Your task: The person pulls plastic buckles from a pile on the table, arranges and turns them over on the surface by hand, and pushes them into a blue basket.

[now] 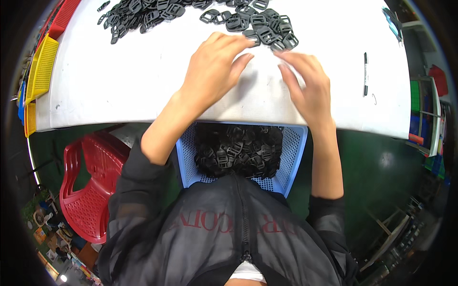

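My left hand (214, 66) lies flat on the white table (119, 81), fingers spread, its fingertips touching a black plastic buckle (251, 36) at the near edge of a pile of black buckles (260, 26). My right hand (307, 86) rests palm down beside it, fingers apart, its fingertips just short of the same pile. Neither hand grips anything. On my lap, under the table edge, sits a blue perforated basket (292, 159) filled with several more black buckles (238, 150).
A second heap of black buckles (138, 14) lies at the table's far left. A black marker pen (366, 74) lies at the right. Yellow and red baskets (40, 66) line the left edge. A red plastic chair (88, 186) stands at my left.
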### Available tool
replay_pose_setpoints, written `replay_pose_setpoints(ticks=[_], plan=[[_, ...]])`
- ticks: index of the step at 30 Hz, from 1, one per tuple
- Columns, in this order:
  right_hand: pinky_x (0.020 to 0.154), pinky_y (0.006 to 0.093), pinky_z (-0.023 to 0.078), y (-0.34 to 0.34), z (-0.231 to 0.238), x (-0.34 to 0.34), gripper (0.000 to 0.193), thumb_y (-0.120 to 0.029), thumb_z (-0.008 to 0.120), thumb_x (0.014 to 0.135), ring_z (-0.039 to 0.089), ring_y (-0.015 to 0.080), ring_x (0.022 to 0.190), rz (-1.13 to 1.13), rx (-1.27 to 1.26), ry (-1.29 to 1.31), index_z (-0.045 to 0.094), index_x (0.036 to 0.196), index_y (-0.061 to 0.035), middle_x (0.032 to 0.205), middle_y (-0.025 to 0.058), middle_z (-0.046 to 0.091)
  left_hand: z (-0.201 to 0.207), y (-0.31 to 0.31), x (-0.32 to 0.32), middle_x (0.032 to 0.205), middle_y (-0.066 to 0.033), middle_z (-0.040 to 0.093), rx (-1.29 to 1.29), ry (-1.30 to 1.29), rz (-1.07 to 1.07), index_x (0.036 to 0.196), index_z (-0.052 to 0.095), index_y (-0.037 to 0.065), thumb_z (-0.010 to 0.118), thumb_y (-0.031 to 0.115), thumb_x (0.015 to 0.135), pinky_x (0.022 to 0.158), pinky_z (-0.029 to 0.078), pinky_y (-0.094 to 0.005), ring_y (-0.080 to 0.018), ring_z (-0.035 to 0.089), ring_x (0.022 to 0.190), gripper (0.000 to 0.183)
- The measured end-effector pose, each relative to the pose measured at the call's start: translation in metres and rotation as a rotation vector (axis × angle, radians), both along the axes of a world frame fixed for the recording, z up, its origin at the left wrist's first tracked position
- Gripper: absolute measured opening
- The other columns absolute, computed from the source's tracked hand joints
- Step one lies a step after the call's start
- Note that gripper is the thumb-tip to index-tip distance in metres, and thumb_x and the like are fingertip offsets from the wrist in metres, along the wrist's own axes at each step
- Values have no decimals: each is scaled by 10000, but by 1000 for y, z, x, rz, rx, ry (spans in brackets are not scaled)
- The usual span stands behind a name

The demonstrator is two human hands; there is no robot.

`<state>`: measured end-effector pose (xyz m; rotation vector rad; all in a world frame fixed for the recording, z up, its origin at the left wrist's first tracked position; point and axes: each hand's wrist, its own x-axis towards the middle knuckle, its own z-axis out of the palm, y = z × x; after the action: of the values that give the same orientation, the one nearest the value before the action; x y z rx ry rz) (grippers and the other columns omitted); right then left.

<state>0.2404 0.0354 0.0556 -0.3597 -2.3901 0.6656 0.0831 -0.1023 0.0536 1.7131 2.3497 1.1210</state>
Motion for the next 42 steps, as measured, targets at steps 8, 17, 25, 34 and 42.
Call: replay_pose_setpoints(ticks=[8,17,25,34,42], plan=[[812,335,407,25,-21,-29,148,-165,707,831,611,158,903,-69,525,-8,714,975,-130,950,-50,697,-15,-1,12,1099,-47,649,-64,243,-12,1070,663,59,721,145,794,812,462,-368,-235,582,1004,295],[788,356,430,37,-10,-5,213,-198,736,823,603,200,885,-190,192,-77,729,1020,-116,972,-1,684,-12,40,5,1044,-17,682,136,325,-17,1039,699,57,702,158,829,777,467,-331,-220,599,916,233],[761,312,457,31,-2,25,197,-194,728,832,632,212,807,-268,-116,-240,732,1000,-91,840,33,708,-17,13,14,975,-9,671,-28,379,-59,941,692,84,731,212,818,707,417,-321,-186,577,858,182],[815,346,497,51,-21,-29,341,-232,772,786,604,230,960,-178,176,-114,708,1099,-114,1045,58,659,-15,75,-11,1072,2,684,133,425,27,1057,705,113,700,196,834,804,480,-326,-204,590,936,238],[781,365,442,49,-10,10,176,-151,761,775,591,231,933,-226,80,-227,700,936,-112,976,-1,654,-21,66,-14,1027,29,694,53,520,-129,1001,740,108,699,208,835,790,441,-317,-168,574,952,199]])
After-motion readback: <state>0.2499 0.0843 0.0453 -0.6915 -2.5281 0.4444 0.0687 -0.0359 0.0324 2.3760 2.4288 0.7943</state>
